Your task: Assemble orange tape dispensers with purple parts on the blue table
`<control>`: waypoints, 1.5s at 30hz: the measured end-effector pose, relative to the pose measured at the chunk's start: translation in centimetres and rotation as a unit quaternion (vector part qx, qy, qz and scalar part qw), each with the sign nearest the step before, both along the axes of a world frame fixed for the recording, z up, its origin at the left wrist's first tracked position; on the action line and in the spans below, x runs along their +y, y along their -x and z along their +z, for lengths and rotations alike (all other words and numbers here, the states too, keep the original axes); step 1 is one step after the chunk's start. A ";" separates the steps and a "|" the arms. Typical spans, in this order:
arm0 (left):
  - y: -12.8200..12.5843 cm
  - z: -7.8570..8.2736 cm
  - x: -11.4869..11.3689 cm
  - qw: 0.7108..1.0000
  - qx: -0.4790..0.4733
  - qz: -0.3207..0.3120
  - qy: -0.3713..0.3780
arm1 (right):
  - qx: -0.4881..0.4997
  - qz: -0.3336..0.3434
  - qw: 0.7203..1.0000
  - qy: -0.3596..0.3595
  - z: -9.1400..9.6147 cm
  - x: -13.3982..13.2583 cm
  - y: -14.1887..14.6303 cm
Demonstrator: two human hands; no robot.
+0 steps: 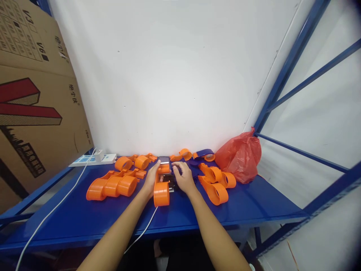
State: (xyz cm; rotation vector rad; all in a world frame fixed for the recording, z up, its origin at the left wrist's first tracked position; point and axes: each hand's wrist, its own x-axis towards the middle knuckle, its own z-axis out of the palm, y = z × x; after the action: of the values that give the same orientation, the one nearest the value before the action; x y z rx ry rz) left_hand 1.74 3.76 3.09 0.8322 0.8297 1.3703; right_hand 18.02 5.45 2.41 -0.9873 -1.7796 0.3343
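My left hand (151, 180) wraps around an orange plastic tape dispenser (161, 194) at the middle of the table, its round loop toward me. My right hand (184, 177) is just right of it, fingers bent and thumb close to the forefinger; whatever lies between the fingertips is too small or hidden to name. A phone-like device with a lit screen (164, 160) is directly behind the dispenser, partly covered by it. Small dark pieces (171, 180) lie beneath and between my hands, largely hidden.
Several orange dispensers (113, 185) lie on the blue table (118, 214) to the left, more (217, 192) to the right. One carries a dark blue piece (204, 153). A red plastic bag (239, 158), power strip (107, 159), white cable (66, 195) and large carton (42, 94) surround them.
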 end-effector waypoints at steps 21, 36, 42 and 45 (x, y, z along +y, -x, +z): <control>-0.7 -0.3 -0.4 0.989 0.101 0.055 -0.094 | 0.216 0.052 0.970 0.095 -1.0 1.9 0.2; -1.0 -0.2 -0.3 0.989 0.054 0.094 -0.104 | 0.195 0.033 0.979 0.054 -0.1 1.1 0.2; -0.3 0.2 0.0 0.986 -0.001 0.138 -0.097 | 0.239 0.019 0.968 0.073 -0.2 1.6 -0.1; 1.5 0.2 0.4 0.989 -0.080 0.117 -0.051 | 0.297 -0.004 0.951 0.082 -0.2 2.1 -1.0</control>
State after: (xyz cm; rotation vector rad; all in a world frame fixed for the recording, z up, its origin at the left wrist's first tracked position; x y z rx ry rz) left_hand 0.26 4.20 3.33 0.7073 0.7536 1.6763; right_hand 18.97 7.58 2.22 -0.8867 -1.2112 0.7046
